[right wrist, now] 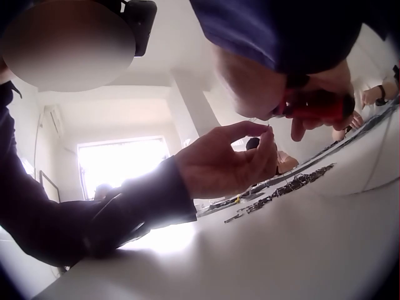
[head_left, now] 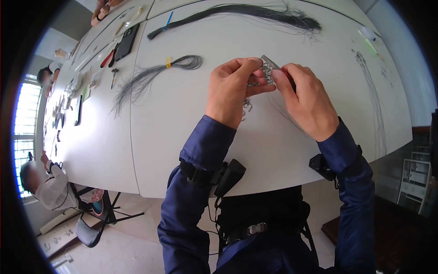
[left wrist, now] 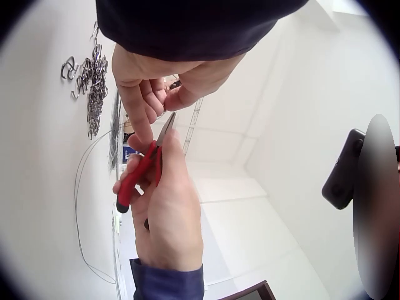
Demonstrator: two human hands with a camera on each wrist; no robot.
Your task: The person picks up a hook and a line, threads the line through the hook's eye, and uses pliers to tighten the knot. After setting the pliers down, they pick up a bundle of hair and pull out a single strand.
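My right hand (head_left: 312, 100) grips red-handled pliers (left wrist: 139, 177) with slim grey jaws, angled toward the left fingertips. The left hand (head_left: 230, 86) has its thumb and finger pinched together at the plier tips. A tiny metal piece shows at that pinch, mostly hidden by the fingers; I cannot tell its shape. Below both hands, a heap of small bent metal wire pieces (left wrist: 97, 90) lies on the white table (head_left: 182, 150). Several hook-shaped bits sit at the heap's near end. Thin loose wires curve across the table beside the heap.
A long dark wire bundle (head_left: 237, 10) with a blue tie lies at the back. Nearer is a grey wire bundle (head_left: 148, 75) with a yellow tie. Leftward are a black phone (head_left: 127, 42) and another red-handled tool (head_left: 107, 58). Loose wires (head_left: 370, 96) lie right; a person (head_left: 52, 187) sits left.
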